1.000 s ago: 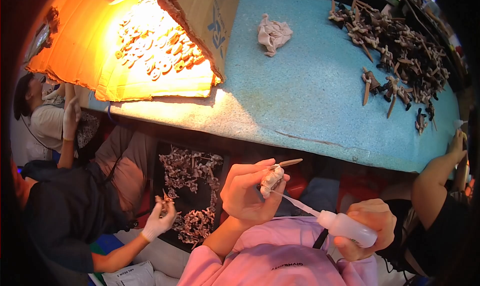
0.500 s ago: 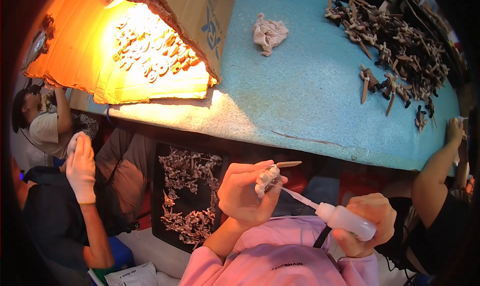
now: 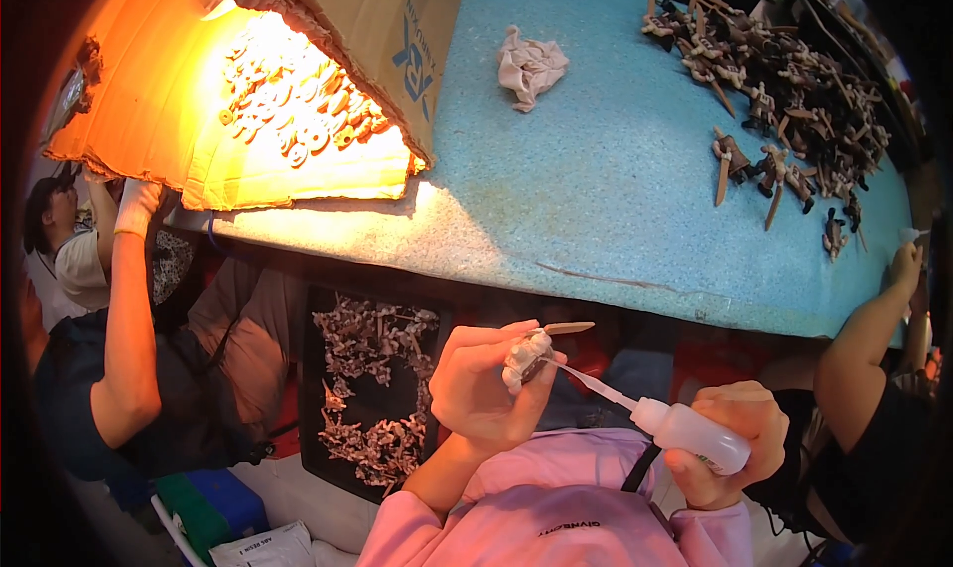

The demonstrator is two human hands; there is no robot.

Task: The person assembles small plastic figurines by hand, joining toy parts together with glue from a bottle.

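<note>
My left hand point(image 3: 488, 383) is closed around a small cream-coloured figurine point(image 3: 526, 358), pinched in the fingertips above my lap. A flat tan stick-like piece point(image 3: 570, 327) juts to the right from the figurine's top. In my right hand point(image 3: 740, 443) is a white squeeze bottle point(image 3: 690, 435), held tilted with its long thin nozzle point(image 3: 601, 388) pointing up and left. The nozzle's tip meets the figurine's lower right side, or nearly so; I cannot tell whether they touch. My left fingers hide part of the figurine.
A blue-topped table point(image 3: 596, 170) carries a heap of figurines point(image 3: 794, 100), a crumpled cloth point(image 3: 531, 68) and a brightly lit cardboard box point(image 3: 308, 192) with small parts. A black tray point(image 3: 372, 378) of figurine pieces stands left of me. Co-workers' arms point(image 3: 129, 319) reach in at both sides.
The gloved co-worker on the left has reached up to the box's edge. The co-worker at right has shifted a hand slightly. My own hands have barely moved.
</note>
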